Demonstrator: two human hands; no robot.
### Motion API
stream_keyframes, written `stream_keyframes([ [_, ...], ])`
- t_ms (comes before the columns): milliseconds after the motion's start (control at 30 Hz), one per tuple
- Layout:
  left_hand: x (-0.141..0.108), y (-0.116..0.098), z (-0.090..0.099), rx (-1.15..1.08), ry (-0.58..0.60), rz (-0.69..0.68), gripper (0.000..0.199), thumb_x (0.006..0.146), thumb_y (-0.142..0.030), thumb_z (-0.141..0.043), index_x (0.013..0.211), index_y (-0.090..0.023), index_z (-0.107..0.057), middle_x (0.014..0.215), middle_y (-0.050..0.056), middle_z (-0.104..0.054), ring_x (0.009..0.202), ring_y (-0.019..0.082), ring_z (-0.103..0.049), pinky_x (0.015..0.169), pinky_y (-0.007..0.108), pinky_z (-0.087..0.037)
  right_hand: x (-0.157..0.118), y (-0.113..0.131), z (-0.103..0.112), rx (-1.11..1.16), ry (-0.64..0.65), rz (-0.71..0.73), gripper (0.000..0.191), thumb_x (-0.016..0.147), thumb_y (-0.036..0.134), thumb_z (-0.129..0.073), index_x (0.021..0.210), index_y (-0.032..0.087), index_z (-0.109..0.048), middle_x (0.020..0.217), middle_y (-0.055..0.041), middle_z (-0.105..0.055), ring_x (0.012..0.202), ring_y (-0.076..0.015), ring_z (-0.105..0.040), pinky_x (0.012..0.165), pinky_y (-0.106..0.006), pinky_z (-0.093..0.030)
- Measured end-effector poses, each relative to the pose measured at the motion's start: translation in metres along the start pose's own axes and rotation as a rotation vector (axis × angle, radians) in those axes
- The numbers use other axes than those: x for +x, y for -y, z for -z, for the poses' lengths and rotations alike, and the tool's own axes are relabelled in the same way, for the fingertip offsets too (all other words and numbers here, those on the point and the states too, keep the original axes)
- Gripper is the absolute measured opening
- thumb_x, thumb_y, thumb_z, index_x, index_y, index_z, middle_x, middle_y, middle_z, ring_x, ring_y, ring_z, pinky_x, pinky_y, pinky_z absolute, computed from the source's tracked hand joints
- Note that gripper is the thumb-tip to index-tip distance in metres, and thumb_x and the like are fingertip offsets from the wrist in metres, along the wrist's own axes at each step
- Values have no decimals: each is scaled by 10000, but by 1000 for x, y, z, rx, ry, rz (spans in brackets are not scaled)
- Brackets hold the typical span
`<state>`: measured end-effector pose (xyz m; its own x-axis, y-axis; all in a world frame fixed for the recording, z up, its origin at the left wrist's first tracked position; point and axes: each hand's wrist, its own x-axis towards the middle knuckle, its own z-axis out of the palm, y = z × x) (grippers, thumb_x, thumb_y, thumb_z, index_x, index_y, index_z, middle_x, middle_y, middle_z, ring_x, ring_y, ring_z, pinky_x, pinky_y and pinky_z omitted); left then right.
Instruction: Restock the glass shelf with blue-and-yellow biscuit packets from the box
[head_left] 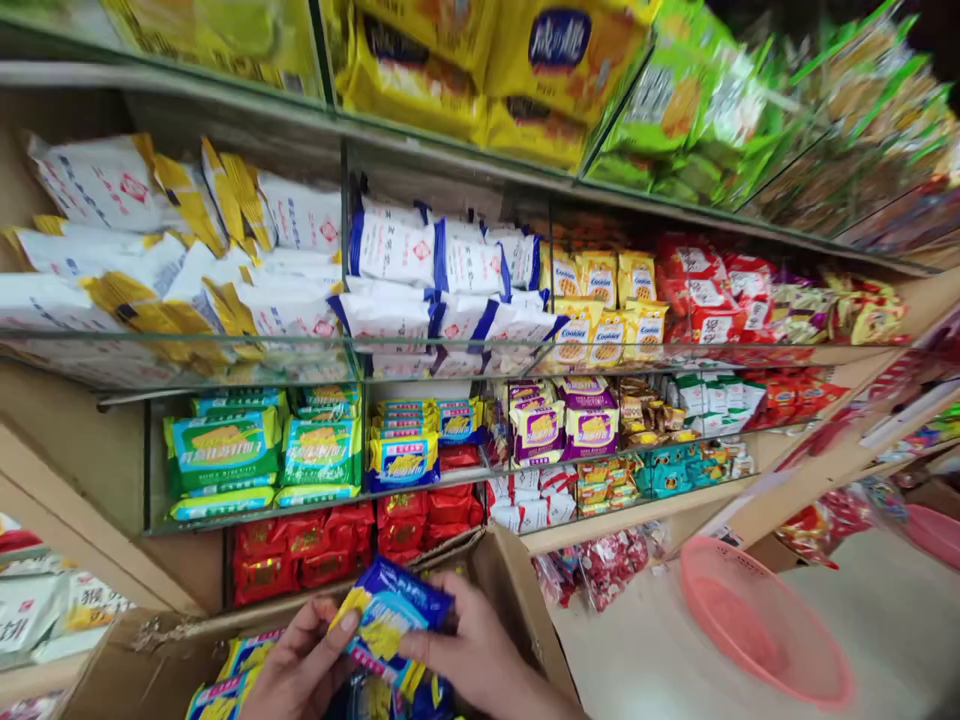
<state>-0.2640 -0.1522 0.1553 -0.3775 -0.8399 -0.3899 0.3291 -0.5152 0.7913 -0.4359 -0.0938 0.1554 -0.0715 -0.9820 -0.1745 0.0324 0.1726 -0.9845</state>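
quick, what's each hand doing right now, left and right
Left hand: closed on the small blue-and-yellow plastic snack packet, thumb on its front.
Right hand: closed on the same packet, gripping its right edge, over the open brown cardboard box.

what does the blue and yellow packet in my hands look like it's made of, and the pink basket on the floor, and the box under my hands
Blue and yellow packet: glossy plastic film, apparently; it crinkles and shines. Pink basket: moulded plastic, likely; smooth, evenly coloured, slightly see-through wall. Box: brown cardboard, matte, with open flaps.
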Motion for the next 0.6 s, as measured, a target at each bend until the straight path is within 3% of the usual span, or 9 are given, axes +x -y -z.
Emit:
stream_keyframes([
  [167, -9, -1, -15, 72, 12, -17, 414, 590, -258, -769, 950, -255, -565, 964, -32, -662, 877, 153, -618, 711, 209, -511, 7, -4, 6, 184, -33, 79, 429, 652, 400, -690, 956, 193, -469, 824, -18, -642, 747, -169, -602, 677, -289, -454],
  [333, -12, 2, -11, 94, 62, 46, 577, 621, -248, -751, 1130, -301, -485, 1117, -24, -627, 1020, 192, -579, 786, 246, -503, 5, -5, 6, 236, -23, 129, 330, 782, 477, -535, 975, 210, -519, 799, -8, -621, 755, -154, -592, 687, -271, -445],
  [467, -10, 4, -10, 78, 45, 95, 589, 624, -258, -751, 1136, -283, -462, 1069, -7, -644, 956, 200, -613, 769, 288, -521, 5, -9, 7, 201, -50, 117, 321, 770, 471, -555, 950, 206, -530, 706, 16, -580, 630, -123, -549, 584, -242, -429],
  [600, -2, 3, -10, 50, -35, 43, 491, 593, -277, -773, 987, -257, -481, 873, -27, -686, 796, 184, -654, 693, 285, -532, 4, -14, 5, 227, 5, 10, 422, 610, 468, -703, 828, 193, -469, 651, 36, -564, 506, -105, -502, 468, -228, -397],
])
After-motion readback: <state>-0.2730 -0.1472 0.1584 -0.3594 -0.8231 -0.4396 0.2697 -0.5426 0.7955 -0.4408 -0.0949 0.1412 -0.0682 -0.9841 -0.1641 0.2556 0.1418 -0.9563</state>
